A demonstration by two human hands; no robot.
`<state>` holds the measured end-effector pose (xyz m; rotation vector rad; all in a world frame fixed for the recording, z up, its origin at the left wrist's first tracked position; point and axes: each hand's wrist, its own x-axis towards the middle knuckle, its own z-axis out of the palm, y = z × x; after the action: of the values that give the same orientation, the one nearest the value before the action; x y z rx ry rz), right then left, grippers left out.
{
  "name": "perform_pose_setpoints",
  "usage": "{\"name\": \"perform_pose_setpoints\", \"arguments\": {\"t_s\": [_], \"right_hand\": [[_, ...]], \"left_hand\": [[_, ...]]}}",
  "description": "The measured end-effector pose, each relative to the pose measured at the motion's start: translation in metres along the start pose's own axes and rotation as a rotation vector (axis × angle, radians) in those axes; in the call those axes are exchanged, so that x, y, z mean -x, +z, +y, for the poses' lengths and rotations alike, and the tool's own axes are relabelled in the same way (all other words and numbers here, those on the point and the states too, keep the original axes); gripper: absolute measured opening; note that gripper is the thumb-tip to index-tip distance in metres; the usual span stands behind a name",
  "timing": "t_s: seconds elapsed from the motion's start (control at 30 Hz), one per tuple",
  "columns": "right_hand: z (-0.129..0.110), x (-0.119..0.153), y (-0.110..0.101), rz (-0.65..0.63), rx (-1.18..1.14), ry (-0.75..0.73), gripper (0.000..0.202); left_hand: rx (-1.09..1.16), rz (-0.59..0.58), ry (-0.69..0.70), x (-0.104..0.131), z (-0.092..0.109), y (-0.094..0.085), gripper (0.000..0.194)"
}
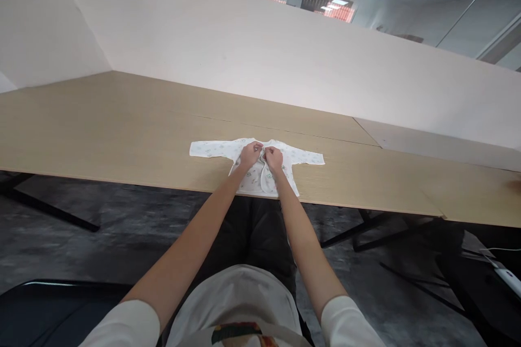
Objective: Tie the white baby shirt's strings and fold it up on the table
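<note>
At the near edge of the wood-grained desk (122,130), we pinch a small white printed cloth shirt (256,178), T-shaped and flat, at its neckline, left hand (251,153) and right hand (274,158) with fingers closed.

Laid out on the desk (122,130), hem at the front edge: a garment (266,180), 1 sleeve (211,148) to the left, 1 to the right. At its upper front, side by side: left hand (251,155) and right hand (274,159). Behind the desk: a partition (244,49). Below: the floor (134,211). Before it, far left: a chair (61,314).
</note>
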<state>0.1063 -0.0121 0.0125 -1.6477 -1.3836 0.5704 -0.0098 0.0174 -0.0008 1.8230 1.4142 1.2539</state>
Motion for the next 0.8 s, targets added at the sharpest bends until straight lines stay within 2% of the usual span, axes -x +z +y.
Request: {"name": "perform_pose_setpoints", "arguments": {"t_s": [0.13, 0.33, 0.63, 0.8], "right_hand": [[0.002, -0.003, 0.003, 0.027, 0.045, 0.003, 0.017], [0.003, -0.005, 0.005, 0.032, 0.092, 0.011, 0.014], [0.003, -0.006, 0.004, 0.049, 0.063, 0.008, 0.019], [0.004, -0.005, 0.005, 0.076, 0.132, 0.011, 0.025]], "left_hand": [[0.039, 0.004, 0.002, 0.000, 0.000, 0.001, 0.022], [0.009, -0.043, -0.023, 0.000, 0.002, 0.001, 0.017], [-0.239, -0.010, -0.059, 0.004, 0.010, -0.001, 0.023], [-0.354, -0.003, -0.053, 0.005, 0.013, 0.000, 0.023]]}}
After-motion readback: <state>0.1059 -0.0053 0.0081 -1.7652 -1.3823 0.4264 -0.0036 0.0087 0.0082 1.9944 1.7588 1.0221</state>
